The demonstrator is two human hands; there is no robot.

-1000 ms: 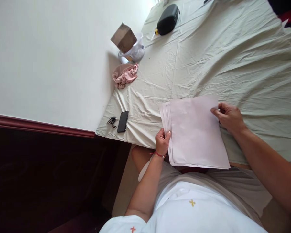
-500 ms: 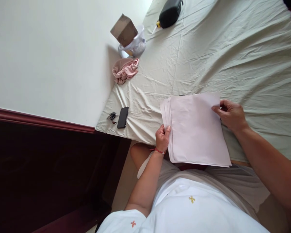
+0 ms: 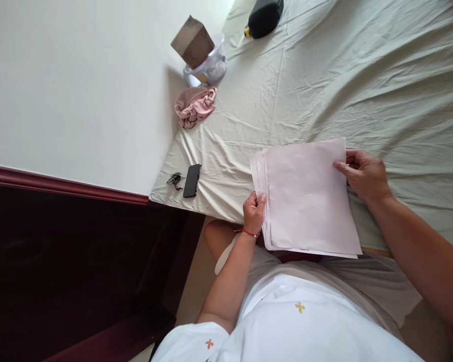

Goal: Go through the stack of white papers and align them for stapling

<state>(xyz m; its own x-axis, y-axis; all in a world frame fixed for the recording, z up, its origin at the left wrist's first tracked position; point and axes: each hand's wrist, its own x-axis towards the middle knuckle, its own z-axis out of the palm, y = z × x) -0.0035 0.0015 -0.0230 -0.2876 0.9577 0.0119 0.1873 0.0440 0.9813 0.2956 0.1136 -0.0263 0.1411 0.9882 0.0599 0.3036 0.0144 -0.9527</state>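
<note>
A stack of large, blank, pale paper sheets (image 3: 307, 198) lies at the front edge of the cloth-covered table, its lower part over my lap. My left hand (image 3: 254, 211) pinches the left edge of the stack, thumb on top, where several sheet edges fan out. At the upper right edge, my right hand (image 3: 362, 173) grips the paper with the thumb on top and the fingers behind it. How many sheets the right fingers hold cannot be made out. The top sheet sits slightly shifted to the right of those below.
A black phone (image 3: 192, 181) and a bunch of keys (image 3: 174, 179) lie left on the pale green tablecloth (image 3: 245, 120). Behind them are a pink cloth (image 3: 195, 106) and a whitish basket (image 3: 219, 65) holding a cardboard box (image 3: 193, 42). A black case (image 3: 265, 20) lies at the back.
My right hand has moved slightly to the right, drawing the top sheet a little right relative to the stack. My left hand keeps its hold on the left edge.
</note>
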